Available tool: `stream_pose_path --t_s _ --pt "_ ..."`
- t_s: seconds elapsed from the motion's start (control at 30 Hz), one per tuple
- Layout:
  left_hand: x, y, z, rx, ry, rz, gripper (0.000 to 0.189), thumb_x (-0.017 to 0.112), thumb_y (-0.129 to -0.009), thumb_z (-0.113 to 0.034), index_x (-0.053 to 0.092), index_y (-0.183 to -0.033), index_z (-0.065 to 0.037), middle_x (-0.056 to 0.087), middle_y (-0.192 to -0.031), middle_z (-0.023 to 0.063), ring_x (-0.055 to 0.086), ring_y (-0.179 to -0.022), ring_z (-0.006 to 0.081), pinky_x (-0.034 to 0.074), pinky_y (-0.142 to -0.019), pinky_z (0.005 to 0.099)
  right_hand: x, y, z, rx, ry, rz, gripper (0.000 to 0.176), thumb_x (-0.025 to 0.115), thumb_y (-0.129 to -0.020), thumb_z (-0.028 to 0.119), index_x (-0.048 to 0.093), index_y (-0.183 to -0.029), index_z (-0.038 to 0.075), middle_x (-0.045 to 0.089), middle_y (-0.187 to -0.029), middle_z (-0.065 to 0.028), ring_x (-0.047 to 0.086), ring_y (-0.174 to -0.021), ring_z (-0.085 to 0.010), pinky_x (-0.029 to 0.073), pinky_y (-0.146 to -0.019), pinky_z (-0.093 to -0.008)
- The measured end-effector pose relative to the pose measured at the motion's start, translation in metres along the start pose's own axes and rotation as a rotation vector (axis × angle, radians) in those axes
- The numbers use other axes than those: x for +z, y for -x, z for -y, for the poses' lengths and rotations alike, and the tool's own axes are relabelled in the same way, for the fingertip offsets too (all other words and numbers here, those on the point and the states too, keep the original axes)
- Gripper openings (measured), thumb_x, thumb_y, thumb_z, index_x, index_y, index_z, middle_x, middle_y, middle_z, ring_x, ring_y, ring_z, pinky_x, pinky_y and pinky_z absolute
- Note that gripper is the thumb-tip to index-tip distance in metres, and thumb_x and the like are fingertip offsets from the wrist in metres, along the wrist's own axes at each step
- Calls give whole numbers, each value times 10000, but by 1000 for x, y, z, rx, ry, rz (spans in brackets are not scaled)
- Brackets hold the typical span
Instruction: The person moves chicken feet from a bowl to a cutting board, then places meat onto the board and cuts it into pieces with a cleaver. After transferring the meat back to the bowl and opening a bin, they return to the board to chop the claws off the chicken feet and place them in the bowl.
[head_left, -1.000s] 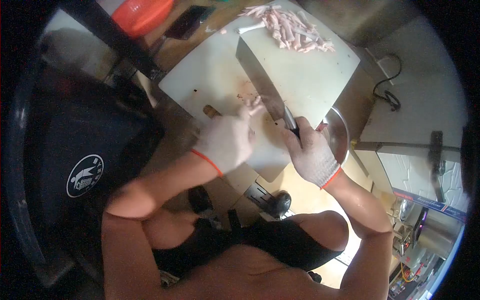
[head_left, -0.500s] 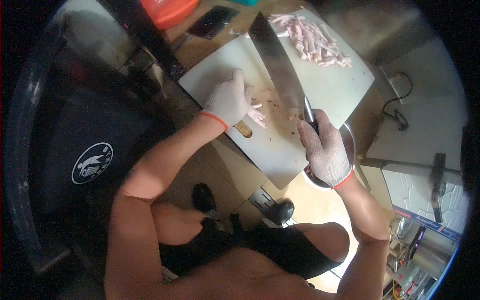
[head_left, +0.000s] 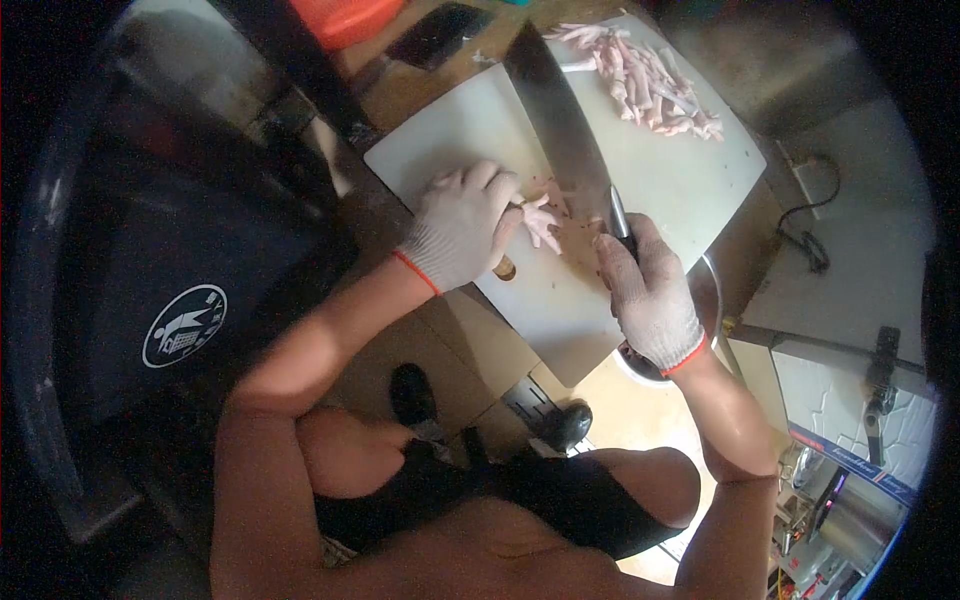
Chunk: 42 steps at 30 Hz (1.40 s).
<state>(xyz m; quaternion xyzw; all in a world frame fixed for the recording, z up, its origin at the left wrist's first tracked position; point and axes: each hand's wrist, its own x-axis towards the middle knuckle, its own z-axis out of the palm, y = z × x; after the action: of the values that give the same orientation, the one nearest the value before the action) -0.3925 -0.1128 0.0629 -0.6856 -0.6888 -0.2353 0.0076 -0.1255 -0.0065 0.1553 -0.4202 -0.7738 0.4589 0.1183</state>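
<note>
At the near edge of the cutting board (head_left: pixel 690 185), the right hand (head_left: pixel 650 300) grips the cleaver (head_left: pixel 560 120) by its handle. Mid-board, the left hand (head_left: pixel 462 232) pins a chicken foot (head_left: pixel 541 218) with curled fingers just beside the blade. If the foot slips, they could be nicked.

Gloved left hand (head_left: pixel 462 232) curled downward, gloved right hand (head_left: pixel 648 295) clenched, elbows bent

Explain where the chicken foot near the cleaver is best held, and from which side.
Hold the chicken foot by the end away from its toes, coming from the left, as the left hand does. The toes splay toward the cleaver, so this probably keeps the fingers clear of the blade that the right hand holds.
</note>
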Motion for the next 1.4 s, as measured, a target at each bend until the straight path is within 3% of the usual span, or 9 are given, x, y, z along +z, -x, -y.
stream_pose_path --t_s 0.43,0.5,0.6,0.67,0.73,0.9,1.03,1.1,1.4 --pt "8 -1 3 -7 -19 -28 502 796 -1016 -280 624 -1427 -49 687 -1380 211 696 -1209 466 544 -1064 600 -3 -24 7 -83 296 135 434 669 -1197 385 659 -1339 -25 771 -930 -336 781 -927 -586 620 -859 -597" --pt "6 -2 4 -31 -18 -9 505 795 -1016 -272 620 -1433 -48 686 -1375 216 693 -1208 472 546 -1061 605 -12 -22 5 -50 174 142 321 657 -1217 290 673 -1310 -16 666 -840 -73 642 -746 -167 529 -693 -390" --pt "7 3 4 -71 17 26 499 788 -1020 -257 611 -1435 -44 684 -1366 226 688 -1212 486 547 -1065 616 -22 -2 22 -72 41 44 290 640 -1228 271 675 -1319 -2 648 -819 -22 602 -704 -110 500 -642 -333" --pt "12 1 2 -63 42 31 490 782 -1025 -250 607 -1432 -41 683 -1364 231 686 -1217 493 547 -1072 621 -25 6 43 -4 16 13 253 704 -1193 218 687 -1285 -17 724 -822 -243 781 -761 -334 610 -764 -460" --pt "15 -1 3 -25 29 -61 473 773 -1034 -240 599 -1425 -39 683 -1366 239 685 -1236 500 549 -1093 622 -20 4 35 -173 -38 9 262 622 -1236 243 671 -1325 1 628 -798 -14 585 -684 -94 497 -632 -325" --pt "5 -5 -2 -102 -14 46 464 772 -1036 -240 604 -1421 -44 683 -1374 234 686 -1246 498 551 -1102 621 -6 -18 10 -124 322 112 399 665 -1192 325 695 -1300 -57 757 -922 -253 727 -835 -340 593 -823 -490" --pt "-7 -10 -7 -119 -55 119 408 779 -1029 -243 674 -1383 -69 680 -1406 195 682 -1271 471 543 -1117 618 -25 4 2 -95 223 152 379 671 -1197 312 692 -1293 -54 745 -913 -207 714 -813 -283 587 -794 -456" --pt "-13 -13 -1 4 -66 18 380 779 -1028 -243 702 -1360 -77 679 -1418 178 675 -1293 456 538 -1125 615 -45 17 4 167 159 137 425 681 -1183 379 730 -1307 -25 792 -1026 -349 810 -982 -490 616 -907 -524" --pt "1 -40 26 69 -121 68 349 745 -1069 -252 744 -1374 -82 717 -1327 181 688 -1282 384 544 -1125 543 -70 55 -44 35 432 -87 303 713 -1159 276 680 -1235 -16 751 -892 -303 804 -837 -511 618 -776 -584"
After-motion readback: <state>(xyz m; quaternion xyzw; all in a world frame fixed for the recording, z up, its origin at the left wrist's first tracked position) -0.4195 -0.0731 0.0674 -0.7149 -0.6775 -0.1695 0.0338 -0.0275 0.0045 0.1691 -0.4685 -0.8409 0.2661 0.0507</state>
